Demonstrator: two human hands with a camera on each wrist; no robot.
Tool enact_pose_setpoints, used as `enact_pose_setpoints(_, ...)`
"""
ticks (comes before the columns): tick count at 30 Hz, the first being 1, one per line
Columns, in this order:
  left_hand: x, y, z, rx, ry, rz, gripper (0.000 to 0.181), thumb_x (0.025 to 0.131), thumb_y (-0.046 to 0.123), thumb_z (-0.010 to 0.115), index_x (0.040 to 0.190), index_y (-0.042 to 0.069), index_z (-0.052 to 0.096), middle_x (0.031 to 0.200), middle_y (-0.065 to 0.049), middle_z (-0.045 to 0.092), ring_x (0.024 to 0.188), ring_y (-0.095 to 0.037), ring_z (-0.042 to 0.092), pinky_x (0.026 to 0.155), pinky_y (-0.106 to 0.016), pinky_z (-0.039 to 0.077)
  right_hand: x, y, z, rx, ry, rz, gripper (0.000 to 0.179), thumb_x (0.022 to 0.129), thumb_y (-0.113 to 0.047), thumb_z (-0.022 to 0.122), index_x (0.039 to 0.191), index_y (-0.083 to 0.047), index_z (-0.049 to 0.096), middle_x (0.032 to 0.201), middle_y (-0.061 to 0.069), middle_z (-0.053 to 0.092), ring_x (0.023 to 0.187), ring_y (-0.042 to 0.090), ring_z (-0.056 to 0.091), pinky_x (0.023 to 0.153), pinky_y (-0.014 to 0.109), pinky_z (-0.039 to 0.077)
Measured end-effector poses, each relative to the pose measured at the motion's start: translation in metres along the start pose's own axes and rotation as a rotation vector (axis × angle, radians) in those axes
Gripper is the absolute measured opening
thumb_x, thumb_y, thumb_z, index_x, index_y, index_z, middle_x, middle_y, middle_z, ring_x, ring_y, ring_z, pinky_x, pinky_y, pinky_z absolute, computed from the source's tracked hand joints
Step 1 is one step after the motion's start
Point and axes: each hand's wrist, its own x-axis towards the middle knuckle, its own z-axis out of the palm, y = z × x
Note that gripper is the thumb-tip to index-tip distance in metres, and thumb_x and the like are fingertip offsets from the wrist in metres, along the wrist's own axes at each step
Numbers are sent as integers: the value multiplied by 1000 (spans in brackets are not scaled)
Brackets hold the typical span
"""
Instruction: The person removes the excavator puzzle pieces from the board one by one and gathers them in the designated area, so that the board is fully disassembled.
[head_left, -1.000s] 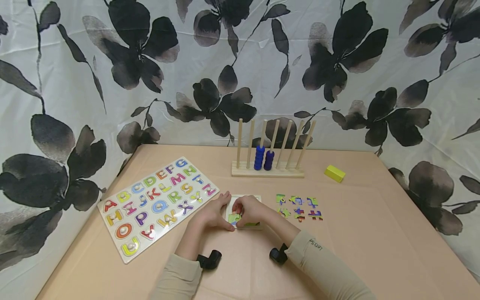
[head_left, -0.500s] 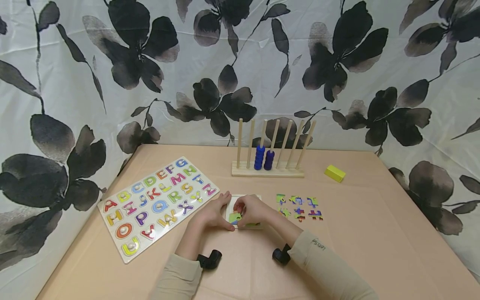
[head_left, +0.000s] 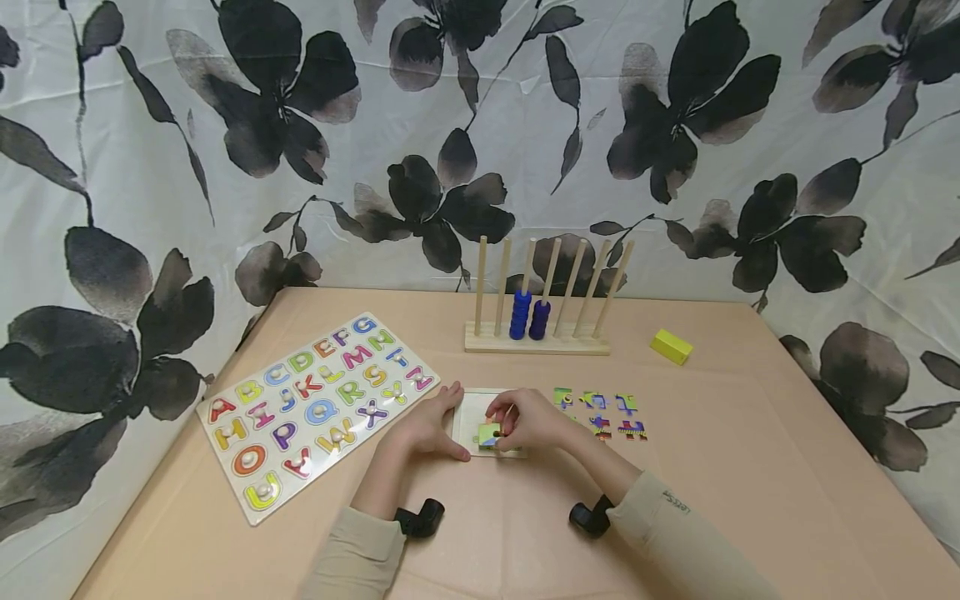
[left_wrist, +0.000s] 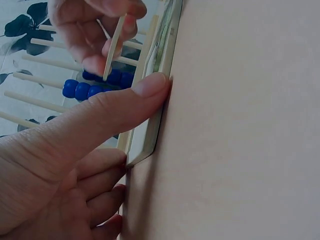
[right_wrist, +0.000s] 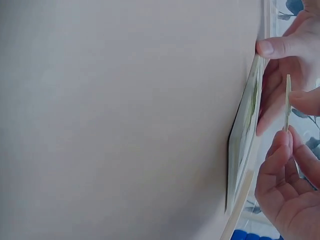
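A white-rimmed puzzle tray (head_left: 468, 408) lies on the table in front of me, with some green visible inside it in the right wrist view. My left hand (head_left: 426, 429) grips its left side, thumb at the near edge and fingers along the side. Over the tray, my right hand (head_left: 531, 420) pinches a flat green puzzle piece (head_left: 486, 436) between thumb and fingers. Both wrist views show that puzzle piece (right_wrist: 288, 102) edge-on, raised clear of the tray (right_wrist: 244, 132). Several loose, colourful puzzle pieces (head_left: 626, 404) lie right of the tray, partly behind the right hand.
To the left lies an alphabet board (head_left: 287, 488) filled with coloured letters. Behind the tray stands a wooden peg stand (head_left: 537, 344) with blue beads (head_left: 520, 315) on two pegs. A yellow block (head_left: 671, 347) rests at the back right. A floral cloth hangs behind the table.
My right hand has shifted to the right, carrying the green puzzle piece from the tray's left part toward its middle. The left hand has stayed in place on the tray.
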Motion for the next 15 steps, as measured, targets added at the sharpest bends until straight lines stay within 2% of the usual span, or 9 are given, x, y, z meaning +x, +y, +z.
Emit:
enact_pose_setpoints(8,0,1,0,1,-4,-2,102,59,21,86,140,-4,30,149,-13,21,137,-32,11,110,-42,16,-23,14,-11,46,50,10,34,65,-2,78,96,-2,63,78,1,56,65,13,53,55,21,47)
enact_pose_setpoints(15,0,1,0,8,0,0,102,58,21,87,140,-4,30,149,-13,21,137,-31,12,110,-41,17,-47,27,-19,27,88,32,34,64,-2,78,95,-2,64,79,1,57,65,16,55,53,21,47)
